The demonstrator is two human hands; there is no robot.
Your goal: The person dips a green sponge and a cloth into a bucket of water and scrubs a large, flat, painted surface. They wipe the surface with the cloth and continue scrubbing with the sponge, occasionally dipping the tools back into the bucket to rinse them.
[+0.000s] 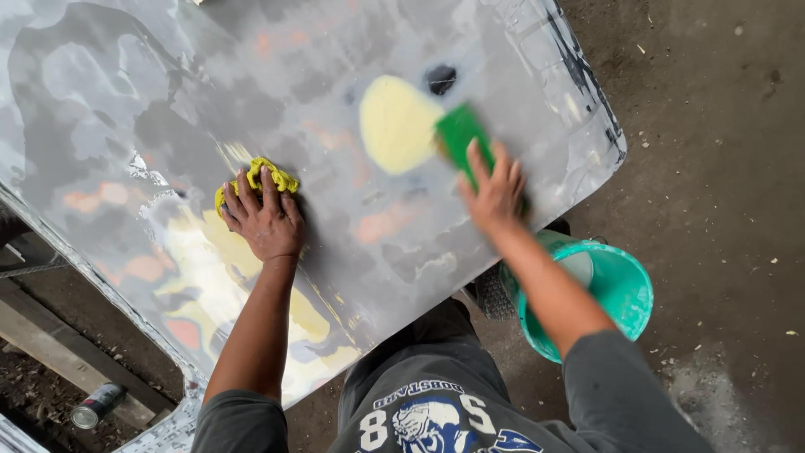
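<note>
The right hand [495,189] presses a green block [459,138] flat on the grey panel [168,92], its long side pointing far-left at the yellow patch [396,124]. The left hand [267,220] clamps a yellow rag [251,172], farther left.

Soft, even daylight; faint glare on the panel [251,101]; moving right hand [495,193] slightly blurred.
</note>
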